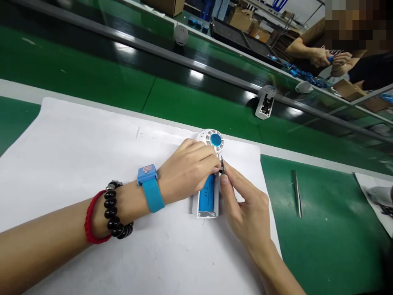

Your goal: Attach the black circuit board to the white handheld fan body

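A small white hand-held fan [211,141] with a blue centre cap lies on a white sheet [76,155]. Its open handle shows a blue cylindrical battery [207,192]. My left hand [186,170] rests on the handle and pinches at its upper edge beside the battery. My right hand [245,205] meets it there, thumb and forefinger closed on a small dark part [222,165] at the handle's rim. A blue wrist strap, black beads and a red cord sit on my left wrist.
Metal tweezers [297,193] lie on the green mat to the right. Beyond the sheet runs a conveyor carrying another open fan body [265,102] and a white grille [181,35]. A co-worker's hands [330,60] handle blue parts at the far right.
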Demonstrator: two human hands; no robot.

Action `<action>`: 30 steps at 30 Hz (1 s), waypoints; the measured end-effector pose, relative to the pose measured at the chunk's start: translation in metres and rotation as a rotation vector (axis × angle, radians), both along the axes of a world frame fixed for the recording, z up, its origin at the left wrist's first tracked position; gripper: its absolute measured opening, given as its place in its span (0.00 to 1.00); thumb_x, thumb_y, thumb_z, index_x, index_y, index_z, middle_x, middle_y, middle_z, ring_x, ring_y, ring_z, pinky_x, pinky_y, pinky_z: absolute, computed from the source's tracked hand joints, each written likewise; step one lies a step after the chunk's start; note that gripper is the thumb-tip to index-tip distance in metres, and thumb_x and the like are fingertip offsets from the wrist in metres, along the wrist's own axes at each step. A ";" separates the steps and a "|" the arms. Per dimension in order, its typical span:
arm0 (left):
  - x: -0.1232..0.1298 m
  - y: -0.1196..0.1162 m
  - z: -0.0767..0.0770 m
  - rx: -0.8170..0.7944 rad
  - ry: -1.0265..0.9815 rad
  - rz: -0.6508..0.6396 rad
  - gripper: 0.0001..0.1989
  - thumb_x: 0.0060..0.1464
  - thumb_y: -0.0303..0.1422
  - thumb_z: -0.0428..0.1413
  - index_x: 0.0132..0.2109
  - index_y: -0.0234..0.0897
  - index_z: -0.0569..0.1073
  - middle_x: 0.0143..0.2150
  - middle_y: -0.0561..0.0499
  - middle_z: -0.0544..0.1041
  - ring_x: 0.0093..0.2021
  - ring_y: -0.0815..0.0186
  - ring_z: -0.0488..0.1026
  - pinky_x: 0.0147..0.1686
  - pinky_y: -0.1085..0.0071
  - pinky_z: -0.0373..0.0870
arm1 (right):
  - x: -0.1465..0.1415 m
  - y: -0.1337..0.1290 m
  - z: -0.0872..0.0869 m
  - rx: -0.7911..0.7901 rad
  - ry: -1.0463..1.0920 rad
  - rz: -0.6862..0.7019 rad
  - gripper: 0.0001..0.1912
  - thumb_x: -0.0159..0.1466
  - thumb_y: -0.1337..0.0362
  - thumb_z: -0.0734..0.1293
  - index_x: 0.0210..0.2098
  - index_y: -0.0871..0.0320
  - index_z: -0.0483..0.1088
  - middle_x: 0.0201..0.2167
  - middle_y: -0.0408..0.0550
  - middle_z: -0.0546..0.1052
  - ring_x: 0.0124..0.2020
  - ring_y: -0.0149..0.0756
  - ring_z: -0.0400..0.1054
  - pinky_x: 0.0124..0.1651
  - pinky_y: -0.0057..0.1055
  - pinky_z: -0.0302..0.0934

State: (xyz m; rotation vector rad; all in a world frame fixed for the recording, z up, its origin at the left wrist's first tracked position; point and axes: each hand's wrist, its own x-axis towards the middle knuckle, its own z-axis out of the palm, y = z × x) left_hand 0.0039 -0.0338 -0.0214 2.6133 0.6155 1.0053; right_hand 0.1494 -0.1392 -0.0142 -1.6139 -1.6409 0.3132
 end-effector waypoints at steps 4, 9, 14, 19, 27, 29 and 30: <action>-0.015 0.006 0.003 -0.165 -0.084 0.095 0.07 0.64 0.32 0.52 0.43 0.35 0.72 0.42 0.48 0.77 0.45 0.63 0.72 0.45 0.66 0.69 | 0.017 0.001 -0.002 -0.157 0.288 0.017 0.22 0.68 0.59 0.65 0.61 0.55 0.67 0.57 0.56 0.72 0.46 0.43 0.75 0.38 0.35 0.76; -0.045 -0.002 0.011 -0.508 0.181 0.163 0.19 0.67 0.40 0.45 0.31 0.38 0.71 0.26 0.54 0.74 0.26 0.69 0.69 0.27 0.72 0.63 | 0.023 0.007 0.004 -0.439 0.638 0.049 0.30 0.65 0.50 0.68 0.61 0.58 0.65 0.42 0.52 0.75 0.29 0.34 0.71 0.26 0.28 0.69; -0.030 -0.021 0.026 -0.712 0.404 0.118 0.22 0.59 0.53 0.48 0.36 0.40 0.74 0.34 0.50 0.77 0.30 0.63 0.72 0.26 0.69 0.61 | 0.026 0.018 0.005 -0.578 0.875 0.108 0.28 0.61 0.44 0.72 0.50 0.58 0.66 0.28 0.43 0.73 0.24 0.32 0.67 0.24 0.25 0.64; -0.013 -0.018 0.036 -1.198 0.266 0.022 0.28 0.51 0.51 0.60 0.52 0.37 0.70 0.43 0.45 0.77 0.42 0.57 0.75 0.36 0.66 0.72 | 0.031 0.023 0.003 -0.597 1.122 0.066 0.29 0.51 0.46 0.79 0.36 0.55 0.61 0.26 0.39 0.73 0.23 0.30 0.66 0.25 0.23 0.63; -0.007 -0.011 0.039 -1.614 -0.264 -0.041 0.28 0.59 0.52 0.53 0.59 0.42 0.62 0.46 0.43 0.72 0.37 0.61 0.75 0.20 0.71 0.76 | 0.035 0.051 0.037 -0.544 1.047 0.265 0.22 0.53 0.51 0.79 0.31 0.58 0.66 0.27 0.43 0.76 0.28 0.31 0.71 0.31 0.26 0.68; -0.007 -0.007 0.042 -1.459 -0.344 -0.013 0.31 0.58 0.51 0.55 0.63 0.45 0.57 0.46 0.45 0.72 0.35 0.63 0.75 0.21 0.71 0.77 | 0.036 0.064 0.049 -0.510 0.967 0.315 0.21 0.53 0.53 0.79 0.29 0.59 0.67 0.27 0.43 0.76 0.29 0.30 0.71 0.31 0.25 0.68; -0.007 -0.005 0.044 -1.388 -0.379 -0.009 0.33 0.58 0.51 0.55 0.64 0.46 0.55 0.45 0.46 0.72 0.33 0.64 0.75 0.21 0.71 0.77 | 0.035 0.070 0.056 -0.486 0.947 0.337 0.21 0.53 0.53 0.79 0.28 0.59 0.68 0.26 0.43 0.76 0.28 0.30 0.71 0.30 0.24 0.68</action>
